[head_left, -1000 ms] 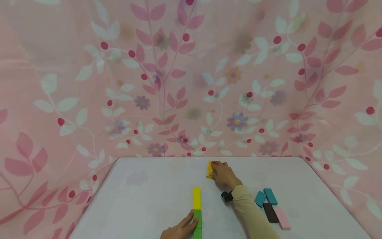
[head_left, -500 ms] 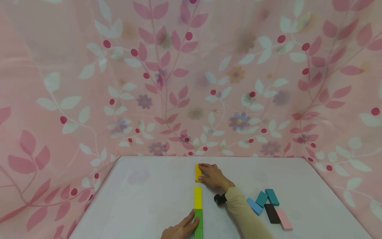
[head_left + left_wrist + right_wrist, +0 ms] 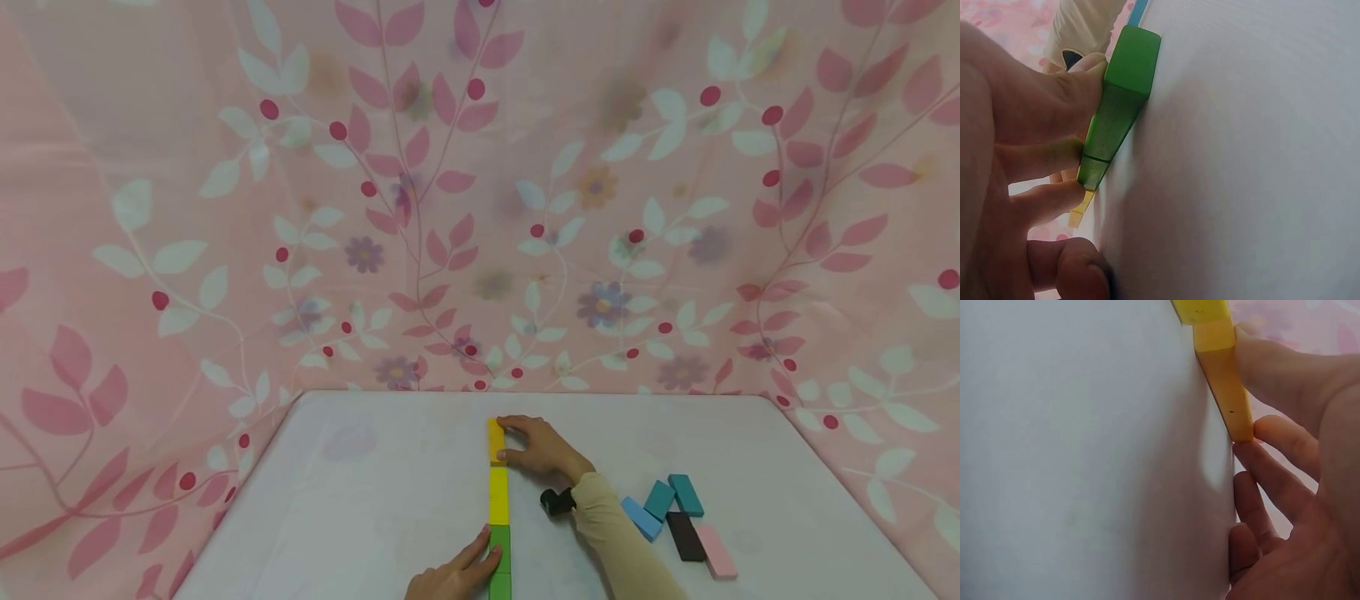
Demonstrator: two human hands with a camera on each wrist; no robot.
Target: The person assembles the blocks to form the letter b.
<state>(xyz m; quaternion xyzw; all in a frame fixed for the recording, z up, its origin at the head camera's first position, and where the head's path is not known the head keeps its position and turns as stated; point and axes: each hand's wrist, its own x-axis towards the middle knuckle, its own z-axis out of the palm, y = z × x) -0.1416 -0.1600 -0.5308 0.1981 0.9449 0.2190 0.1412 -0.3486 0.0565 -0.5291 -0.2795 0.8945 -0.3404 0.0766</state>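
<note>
The orange block (image 3: pixel 495 442) lies on the white table (image 3: pixel 360 500) at the far end of a row, its right edge partly hidden by the right hand (image 3: pixel 542 446), whose thumb and fingertips pinch it. The yellow block (image 3: pixel 498 497) follows; the two seem to meet slightly offset, but full contact cannot be told. Next come the farther green block (image 3: pixel 504 542), partly covered by the left hand (image 3: pixel 453 575), which holds it between thumb and fingers, and the nearer green block (image 3: pixel 500 587), cut off below in the head view. The left forearm is out of frame. Beyond the right arm's tan sleeve (image 3: pixel 626 533) lie a blue block (image 3: pixel 641 518), two teal blocks (image 3: pixel 660 500) (image 3: pixel 686 495), a black block (image 3: pixel 686 536) and a pink block (image 3: pixel 717 552). The black object (image 3: pixel 557 502) at the right wrist is indistinct.
</note>
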